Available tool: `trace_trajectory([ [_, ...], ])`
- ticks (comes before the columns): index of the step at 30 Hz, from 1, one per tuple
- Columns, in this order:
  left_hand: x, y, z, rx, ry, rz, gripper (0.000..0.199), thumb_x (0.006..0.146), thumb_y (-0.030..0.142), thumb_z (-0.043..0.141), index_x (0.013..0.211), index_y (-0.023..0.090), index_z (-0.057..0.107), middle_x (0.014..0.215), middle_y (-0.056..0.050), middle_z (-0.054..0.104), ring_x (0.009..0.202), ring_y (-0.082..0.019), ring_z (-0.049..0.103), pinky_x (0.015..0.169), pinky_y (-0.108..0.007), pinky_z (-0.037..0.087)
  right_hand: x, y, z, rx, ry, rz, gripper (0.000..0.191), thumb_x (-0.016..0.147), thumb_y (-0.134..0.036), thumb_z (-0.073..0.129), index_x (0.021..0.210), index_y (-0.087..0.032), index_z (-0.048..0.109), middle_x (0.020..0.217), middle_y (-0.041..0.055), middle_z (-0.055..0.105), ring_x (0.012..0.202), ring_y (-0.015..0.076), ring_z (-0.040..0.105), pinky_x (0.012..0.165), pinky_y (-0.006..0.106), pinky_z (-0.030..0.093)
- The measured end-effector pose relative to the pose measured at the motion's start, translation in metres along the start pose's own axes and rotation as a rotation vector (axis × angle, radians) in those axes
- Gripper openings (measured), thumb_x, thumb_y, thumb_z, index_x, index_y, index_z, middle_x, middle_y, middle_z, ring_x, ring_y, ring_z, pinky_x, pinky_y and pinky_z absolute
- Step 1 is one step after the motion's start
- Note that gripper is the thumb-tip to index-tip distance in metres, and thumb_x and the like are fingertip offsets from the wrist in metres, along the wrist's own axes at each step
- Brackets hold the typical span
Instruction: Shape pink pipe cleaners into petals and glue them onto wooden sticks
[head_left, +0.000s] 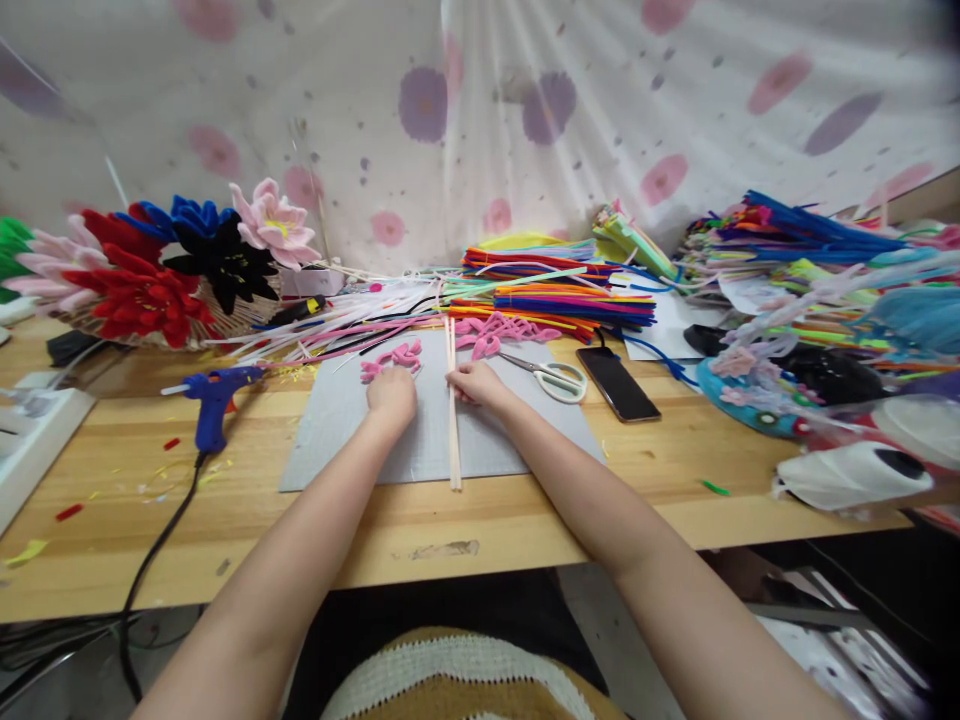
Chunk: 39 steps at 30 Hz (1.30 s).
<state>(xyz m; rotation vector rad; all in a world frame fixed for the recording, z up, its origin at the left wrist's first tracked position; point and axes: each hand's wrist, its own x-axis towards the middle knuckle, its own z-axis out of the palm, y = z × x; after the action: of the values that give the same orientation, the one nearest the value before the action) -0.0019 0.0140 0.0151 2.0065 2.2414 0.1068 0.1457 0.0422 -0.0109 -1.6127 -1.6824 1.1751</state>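
Observation:
A grey board (420,430) lies on the wooden table. My left hand (393,396) is over its left part, fingers curled, right beside a cluster of pink looped pieces (401,355); what its fingers hold, if anything, is hidden. Long pale pipe cleaners (454,440) run front to back down the board's middle. At their right side my right hand (474,383) has its fingers pinched together, touching or nearly touching them; I cannot make out what is between the fingertips. More pink shaped pieces (487,335) lie at the board's back edge, near white-handled scissors (561,381).
A blue glue gun (217,405) with a black cord is on the left, before fuzzy flowers (150,290). Bundles of coloured pipe cleaners (562,300) line the back. A phone (619,384) lies right of the scissors. A white thread spool (855,474) sits at the right front.

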Motion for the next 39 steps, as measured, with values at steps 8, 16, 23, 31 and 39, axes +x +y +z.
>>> trace_trajectory([
  [8,0.007,-0.019,0.011,-1.076,0.053,-0.109,0.013,0.084,0.024,0.043,0.087,0.015,0.052,0.06,0.001,0.052,0.048,-0.009,0.045,0.046,-0.019,0.033,-0.011,-0.009,0.005,0.085,-0.232,0.038,0.029,0.08,-0.026,0.047,0.053,-0.015,0.049,0.043,-0.0001,0.057,0.033,0.0066,0.047,0.029,0.016,0.025],
  [16,0.004,-0.02,0.003,-1.991,-0.301,-0.288,0.018,0.082,0.003,0.039,0.078,0.011,0.055,0.055,0.002,0.044,0.04,0.0,0.034,0.036,-0.008,0.027,-0.016,-0.006,0.009,0.011,-0.19,-0.118,0.043,0.082,-0.046,0.046,0.051,-0.016,0.049,0.036,-0.0037,0.047,0.031,0.0059,0.04,0.037,0.018,0.028],
  [23,0.0,-0.026,0.007,-1.804,-0.358,-0.192,0.017,0.079,0.004,0.045,0.084,0.01,0.06,0.063,-0.001,0.053,0.047,-0.002,0.047,0.035,-0.008,0.029,-0.006,0.001,0.011,-0.028,0.136,-0.237,0.028,0.079,-0.039,0.05,0.063,-0.016,0.054,0.046,-0.005,0.049,0.046,0.0067,0.044,0.05,0.019,0.033],
  [31,-0.01,-0.019,0.012,-1.502,-0.453,0.039,0.014,0.07,0.014,0.059,0.082,0.01,0.064,0.066,-0.002,0.058,0.045,-0.002,0.043,0.034,-0.013,0.023,-0.002,0.003,0.014,0.511,0.015,-0.214,0.015,0.074,-0.031,0.054,0.072,-0.016,0.054,0.065,-0.0011,0.061,0.046,0.0042,0.047,0.041,0.015,0.03],
  [39,-0.008,-0.021,0.015,-1.43,-0.522,0.075,0.016,0.072,0.018,0.058,0.084,0.01,0.064,0.059,0.001,0.051,0.041,-0.001,0.035,0.034,-0.013,0.017,0.0,-0.001,0.014,0.629,0.096,-0.129,0.012,0.07,-0.025,0.055,0.069,-0.017,0.047,0.052,-0.0052,0.055,0.04,0.0039,0.043,0.034,0.014,0.023],
])
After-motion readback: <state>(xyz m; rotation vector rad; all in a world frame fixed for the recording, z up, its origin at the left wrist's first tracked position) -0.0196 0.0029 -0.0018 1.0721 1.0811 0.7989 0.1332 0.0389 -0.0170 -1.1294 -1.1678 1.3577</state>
